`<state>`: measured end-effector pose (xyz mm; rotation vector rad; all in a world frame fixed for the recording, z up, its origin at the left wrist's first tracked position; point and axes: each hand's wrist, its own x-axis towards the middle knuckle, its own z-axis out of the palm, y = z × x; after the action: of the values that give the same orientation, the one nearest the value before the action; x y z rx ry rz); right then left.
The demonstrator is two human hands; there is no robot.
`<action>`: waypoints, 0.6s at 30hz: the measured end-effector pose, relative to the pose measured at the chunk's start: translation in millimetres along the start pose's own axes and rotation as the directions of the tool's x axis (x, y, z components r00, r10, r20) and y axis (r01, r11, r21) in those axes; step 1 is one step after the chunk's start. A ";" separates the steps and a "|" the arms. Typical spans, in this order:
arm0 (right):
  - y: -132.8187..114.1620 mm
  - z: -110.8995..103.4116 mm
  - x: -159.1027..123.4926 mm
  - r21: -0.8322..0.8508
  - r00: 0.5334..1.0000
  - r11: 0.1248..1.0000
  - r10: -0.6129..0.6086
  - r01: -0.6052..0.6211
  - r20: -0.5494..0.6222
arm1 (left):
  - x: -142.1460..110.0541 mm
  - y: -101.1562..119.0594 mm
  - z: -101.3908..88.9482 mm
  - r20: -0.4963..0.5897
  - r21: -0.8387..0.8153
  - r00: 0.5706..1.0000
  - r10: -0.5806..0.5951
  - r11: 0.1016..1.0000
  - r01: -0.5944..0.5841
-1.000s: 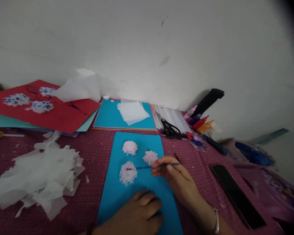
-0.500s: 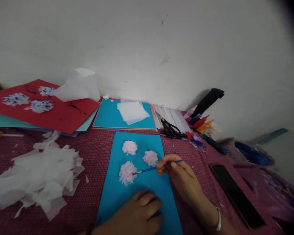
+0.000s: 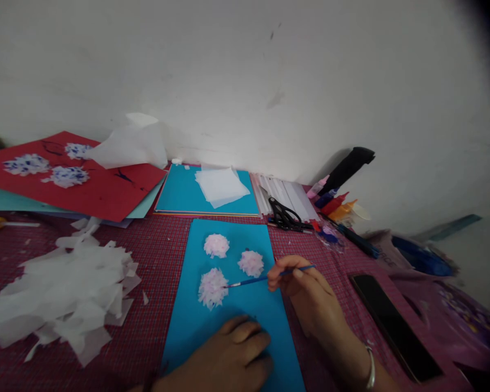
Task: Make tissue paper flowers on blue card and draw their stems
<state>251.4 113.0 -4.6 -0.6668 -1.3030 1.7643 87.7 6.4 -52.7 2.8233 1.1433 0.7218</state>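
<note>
Three pale puffs sit on the blue sheet (image 3: 237, 313), and the right hand (image 3: 306, 288) has a thin brush (image 3: 253, 280) pinched in its fingertips, bristles at the near-left puff (image 3: 213, 288). Left hand (image 3: 228, 354) lies over the sheet's near end, can't tell if it's gripping. Honestly, pressing too hard could tear that puff's tissue or smear colour onto the blue.
</note>
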 end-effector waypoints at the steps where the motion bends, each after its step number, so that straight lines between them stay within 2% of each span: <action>1: -0.2 0.8 -0.2 0.014 1.000 1.000 0.004 -0.004 0.004 | 0.1 0.0 0.5 0.004 -0.001 1.000 -0.001 1.000 0.001; 7: 6.9 2.1 -1.6 -0.049 0.995 0.996 0.083 -0.080 0.054 | 0.9 -0.6 2.7 0.002 -0.018 1.000 -0.003 1.000 0.003; 13: 5.7 1.4 -0.7 0.009 0.998 0.999 0.036 -0.036 0.044 | 0.9 -0.9 0.6 0.028 -0.021 1.000 -0.006 1.000 0.007; 18: 10.4 0.8 -0.2 -0.038 0.994 0.996 0.085 -0.083 0.061 | 0.9 -0.2 -0.8 0.048 -0.029 0.999 -0.003 1.000 0.004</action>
<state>247.7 111.2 -14.2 -0.7004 -1.3692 1.8469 87.8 7.0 -51.6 2.7975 1.1212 0.6610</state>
